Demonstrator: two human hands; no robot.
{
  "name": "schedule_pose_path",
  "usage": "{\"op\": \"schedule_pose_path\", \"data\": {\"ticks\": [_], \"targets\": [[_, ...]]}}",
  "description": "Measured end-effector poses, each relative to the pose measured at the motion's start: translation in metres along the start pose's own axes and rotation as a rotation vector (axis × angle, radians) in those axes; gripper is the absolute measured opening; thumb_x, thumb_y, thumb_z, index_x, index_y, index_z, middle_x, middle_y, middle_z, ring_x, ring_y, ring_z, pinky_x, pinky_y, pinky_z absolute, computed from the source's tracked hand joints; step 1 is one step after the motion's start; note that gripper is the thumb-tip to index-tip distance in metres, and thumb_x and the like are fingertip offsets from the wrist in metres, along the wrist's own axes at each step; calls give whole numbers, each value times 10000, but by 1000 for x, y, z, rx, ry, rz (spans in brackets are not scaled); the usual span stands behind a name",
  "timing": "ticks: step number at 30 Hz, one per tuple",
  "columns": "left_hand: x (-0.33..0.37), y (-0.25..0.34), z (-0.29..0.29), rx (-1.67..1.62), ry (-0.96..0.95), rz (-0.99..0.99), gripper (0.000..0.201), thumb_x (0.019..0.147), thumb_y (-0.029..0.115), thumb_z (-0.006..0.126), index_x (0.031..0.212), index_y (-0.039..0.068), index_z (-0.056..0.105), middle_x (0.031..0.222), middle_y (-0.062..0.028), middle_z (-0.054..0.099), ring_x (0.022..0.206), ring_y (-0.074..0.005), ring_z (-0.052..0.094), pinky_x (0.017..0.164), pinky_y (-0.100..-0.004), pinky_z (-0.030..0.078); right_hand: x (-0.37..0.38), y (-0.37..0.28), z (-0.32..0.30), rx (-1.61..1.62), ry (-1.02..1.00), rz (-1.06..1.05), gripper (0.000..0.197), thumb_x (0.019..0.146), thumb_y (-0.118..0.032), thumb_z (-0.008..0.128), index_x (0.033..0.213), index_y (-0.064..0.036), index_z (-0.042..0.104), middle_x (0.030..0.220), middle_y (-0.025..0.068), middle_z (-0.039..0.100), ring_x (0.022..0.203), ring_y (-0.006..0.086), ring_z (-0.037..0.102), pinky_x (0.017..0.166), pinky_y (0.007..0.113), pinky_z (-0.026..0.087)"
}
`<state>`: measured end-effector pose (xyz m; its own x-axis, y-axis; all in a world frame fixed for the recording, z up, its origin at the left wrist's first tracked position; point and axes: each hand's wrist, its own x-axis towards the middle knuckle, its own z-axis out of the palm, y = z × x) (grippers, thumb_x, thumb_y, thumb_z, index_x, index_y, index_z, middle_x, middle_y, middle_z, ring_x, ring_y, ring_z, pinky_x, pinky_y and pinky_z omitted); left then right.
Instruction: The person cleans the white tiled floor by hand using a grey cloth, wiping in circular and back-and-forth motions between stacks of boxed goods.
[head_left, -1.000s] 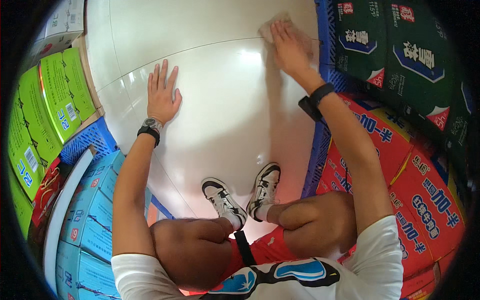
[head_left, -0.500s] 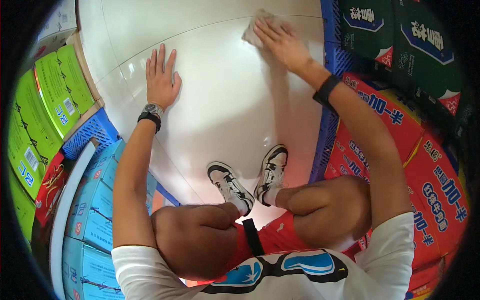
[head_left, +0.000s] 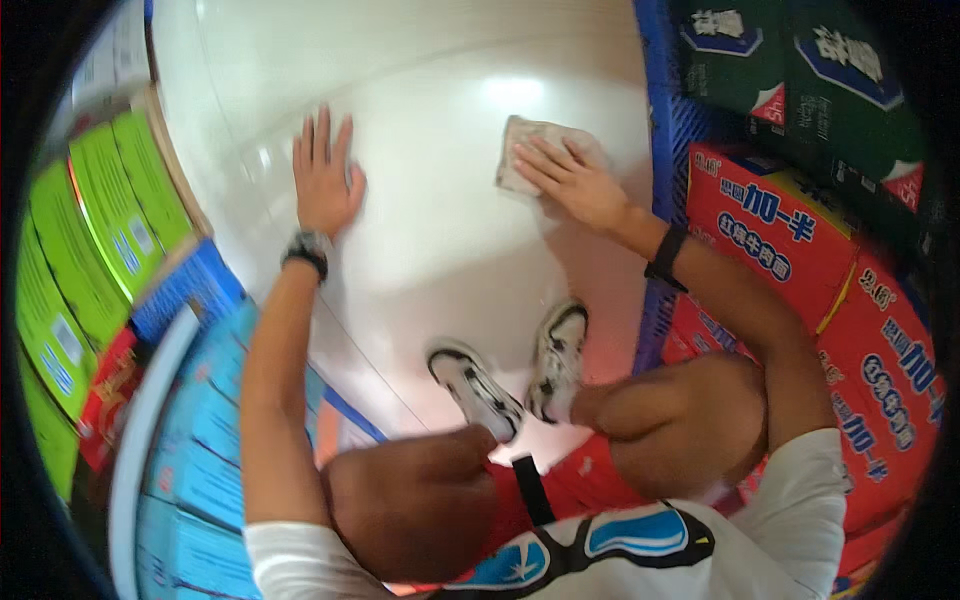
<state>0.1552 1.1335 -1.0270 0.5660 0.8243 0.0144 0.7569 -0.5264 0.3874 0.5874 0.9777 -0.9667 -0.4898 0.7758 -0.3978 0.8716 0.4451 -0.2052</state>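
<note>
Under my right hand [head_left: 572,180] is a greyish-beige cloth [head_left: 517,160], held against the glossy pale tiled floor [head_left: 430,220]. The fingers lie over the cloth, whose left part spreads out beyond the fingertips. My left hand [head_left: 327,175] rests palm down on the floor to the left, fingers spread and holding nothing. Between and below the hands stand my two white and black shoes [head_left: 475,388], close to my bent knees.
Green cartons [head_left: 85,210] and light blue cartons [head_left: 195,440] line the left side, with a blue plastic pallet [head_left: 195,285] among them. Along the right, red cartons [head_left: 765,215] and dark green cartons [head_left: 735,75] sit by a blue pallet edge [head_left: 660,130].
My right hand has drawn the cloth across the floor toward me. My left hand keeps its place on the tiles. The whole view has shifted slightly.
</note>
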Motion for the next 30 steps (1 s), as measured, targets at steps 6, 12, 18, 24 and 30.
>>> {"op": "schedule_pose_path", "data": {"ticks": [6,12,18,24,30], "targets": [[5,17,11,11,-20,25,784,1048,184,619,1813,152,446,1928,-207,274,1763,-486,242,1428,-659,192,150,16,-54,-39,70,95,836,1116,-340,678,1848,-126,335,1948,90,270,1784,327,282,1401,631,299],[-2,15,3,46,-12,35,760,1063,173,605,1807,144,451,1927,-208,274,1754,-492,251,1419,-670,198,68,14,-15,111,230,101,917,1105,-511,697,1834,-81,343,1936,124,284,1788,353,245,1408,612,272],[-7,6,-5,28,-44,9,750,1072,187,613,1805,150,459,1921,-204,295,1758,-466,268,1424,-648,206,-51,-8,2,87,-11,30,954,1110,-554,694,1841,-67,323,1947,170,230,1792,387,219,1396,651,274],[-7,-1,-4,44,-28,20,684,1131,187,563,1807,168,461,1926,-170,301,1767,-446,256,1427,-630,196,42,-31,-7,174,136,2,912,1147,-563,637,1836,-53,327,1945,158,245,1798,378,216,1409,635,255],[-4,11,-5,98,-25,-1,610,1180,222,553,1775,104,486,1891,-212,344,1737,-440,310,1410,-623,238,152,-51,-24,68,239,-24,979,1119,-661,622,1833,-53,339,1944,162,249,1803,379,199,1410,654,245]]}}
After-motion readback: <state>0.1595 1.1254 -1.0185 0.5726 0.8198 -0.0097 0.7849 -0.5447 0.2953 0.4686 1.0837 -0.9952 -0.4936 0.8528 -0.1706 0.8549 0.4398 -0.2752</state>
